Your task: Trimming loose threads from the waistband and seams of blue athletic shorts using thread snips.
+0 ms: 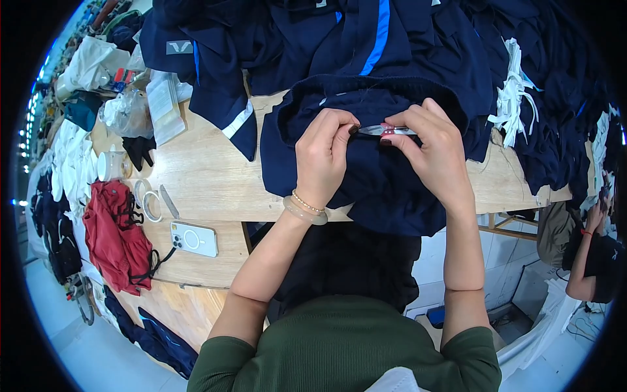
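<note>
Navy trousers or shorts lie in front of me on the wooden table, their gathered elastic waistband spread into a wide loop. Over that loop my right hand is closed on small metal thread snips with a dark red wrap at the grip. The blades point left. My left hand is closed in a pinch right at the blade tips. Whatever sits between its fingertips is too small to make out.
Piled navy garments cover the far side. White fabric strips hang at the right. Leftward lie a phone, a red bag, a tape roll and a white cup. Another person's arm shows far right.
</note>
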A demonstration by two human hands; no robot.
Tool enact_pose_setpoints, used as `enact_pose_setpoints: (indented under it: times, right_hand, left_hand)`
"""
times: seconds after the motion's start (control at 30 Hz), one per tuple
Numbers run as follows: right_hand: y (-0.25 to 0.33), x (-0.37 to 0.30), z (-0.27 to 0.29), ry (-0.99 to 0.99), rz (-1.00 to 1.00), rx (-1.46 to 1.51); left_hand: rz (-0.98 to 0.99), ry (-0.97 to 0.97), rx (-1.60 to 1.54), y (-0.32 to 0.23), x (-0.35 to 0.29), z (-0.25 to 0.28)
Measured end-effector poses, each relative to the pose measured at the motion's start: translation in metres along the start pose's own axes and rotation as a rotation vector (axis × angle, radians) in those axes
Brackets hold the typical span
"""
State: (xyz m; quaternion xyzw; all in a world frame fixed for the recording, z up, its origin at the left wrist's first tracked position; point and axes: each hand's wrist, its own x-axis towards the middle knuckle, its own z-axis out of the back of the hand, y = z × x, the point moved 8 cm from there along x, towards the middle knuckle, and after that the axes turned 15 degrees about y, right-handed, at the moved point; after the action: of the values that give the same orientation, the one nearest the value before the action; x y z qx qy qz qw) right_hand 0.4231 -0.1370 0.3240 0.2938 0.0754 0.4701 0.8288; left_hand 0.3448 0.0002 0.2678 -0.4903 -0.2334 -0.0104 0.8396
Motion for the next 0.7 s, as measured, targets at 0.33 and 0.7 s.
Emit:
enact_pose_setpoints:
  times: [0.33,0.7]
  right_hand:
    - [-0.058,-0.041,0.009,-0.249,-0.245,0.599]
    - [-0.034,-0.025,0.018,-0.19,-0.095,0.194]
  left_hand:
    - [-0.06,0.125,0.078,-0.021,0.024,0.003]
    - [-0.094,0.192,0.163,-0.014,0.043,0.0]
